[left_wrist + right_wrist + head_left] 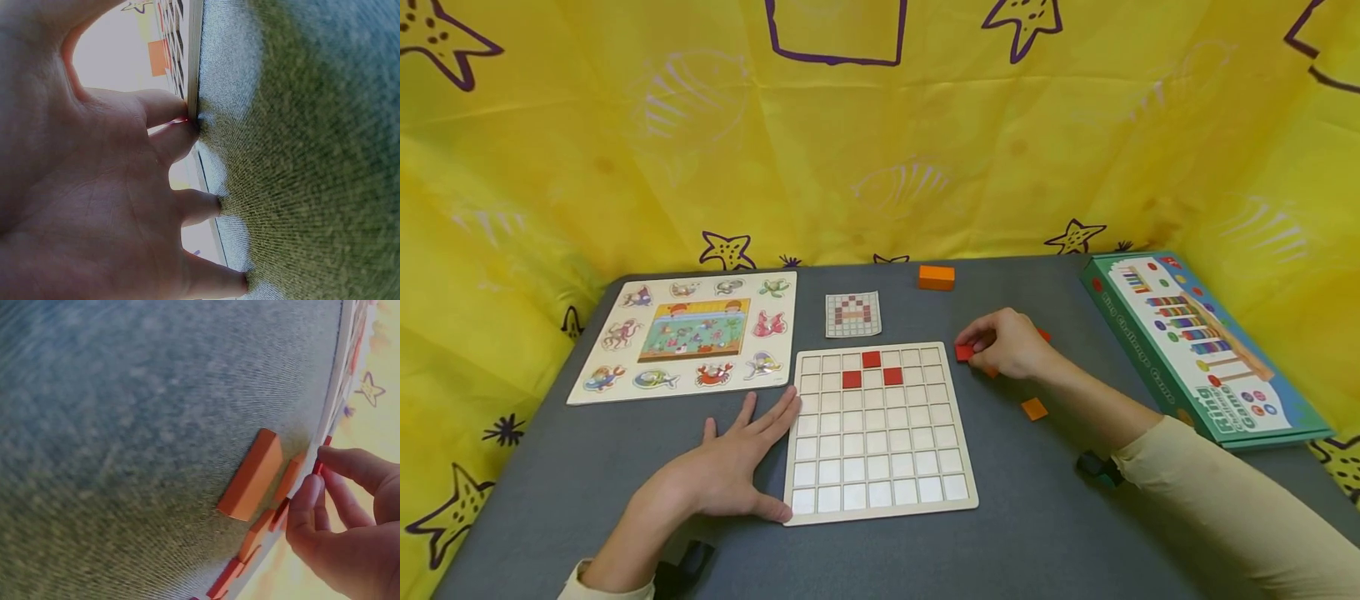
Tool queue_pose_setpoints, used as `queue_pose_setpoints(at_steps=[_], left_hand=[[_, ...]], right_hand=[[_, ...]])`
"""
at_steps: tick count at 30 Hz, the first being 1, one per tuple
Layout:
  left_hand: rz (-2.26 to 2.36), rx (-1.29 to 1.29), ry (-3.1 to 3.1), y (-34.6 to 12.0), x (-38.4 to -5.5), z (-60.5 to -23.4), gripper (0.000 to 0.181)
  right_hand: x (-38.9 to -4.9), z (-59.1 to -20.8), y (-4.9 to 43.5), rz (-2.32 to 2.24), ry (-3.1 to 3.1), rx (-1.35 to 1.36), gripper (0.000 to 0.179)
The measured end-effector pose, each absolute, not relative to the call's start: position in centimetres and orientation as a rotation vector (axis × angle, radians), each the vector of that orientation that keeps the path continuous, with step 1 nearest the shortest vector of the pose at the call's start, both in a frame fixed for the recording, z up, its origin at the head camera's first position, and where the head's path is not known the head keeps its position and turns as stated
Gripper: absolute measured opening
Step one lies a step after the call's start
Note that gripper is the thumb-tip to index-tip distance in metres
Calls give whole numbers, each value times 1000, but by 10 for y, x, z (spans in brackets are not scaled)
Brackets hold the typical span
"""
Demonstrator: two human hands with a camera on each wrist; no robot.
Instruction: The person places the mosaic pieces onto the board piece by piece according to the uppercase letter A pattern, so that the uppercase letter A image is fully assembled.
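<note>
A pale wooden grid board [880, 446] lies before me, with three red square tiles [871, 359] in its upper cells. My left hand [730, 471] rests with fingers spread along the board's left edge, the thumb at the lower left corner. In the left wrist view its fingertips press against the board's side and the cloth. Just right of the board's top right corner, my right hand [1007, 346] pinches a red square tile [964, 353] between thumb and fingers. Red and orange tiles lie under and around this hand, partly hidden by it; one orange tile [1034, 408] lies nearer me.
A small card with a printed grid pattern [853, 314] lies behind the board, and an orange block [936, 277] stands farther back. On the left is a sea-animal puzzle board [778, 333]. A green game box [1210, 350] sits at the right, beyond my right forearm.
</note>
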State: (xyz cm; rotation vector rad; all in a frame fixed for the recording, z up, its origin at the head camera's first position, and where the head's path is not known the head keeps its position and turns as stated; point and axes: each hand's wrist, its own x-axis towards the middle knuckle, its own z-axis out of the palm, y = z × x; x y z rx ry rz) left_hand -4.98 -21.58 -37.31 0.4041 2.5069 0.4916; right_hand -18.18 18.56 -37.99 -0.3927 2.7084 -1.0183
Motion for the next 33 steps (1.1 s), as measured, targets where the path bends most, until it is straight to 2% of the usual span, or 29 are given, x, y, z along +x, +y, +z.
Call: queue_pose_setpoints(at_steps=[33], left_hand=[[474, 412, 2522, -215, -49, -373, 137]], right_hand=[[-155, -367, 155, -1144, 2586, -467, 26]])
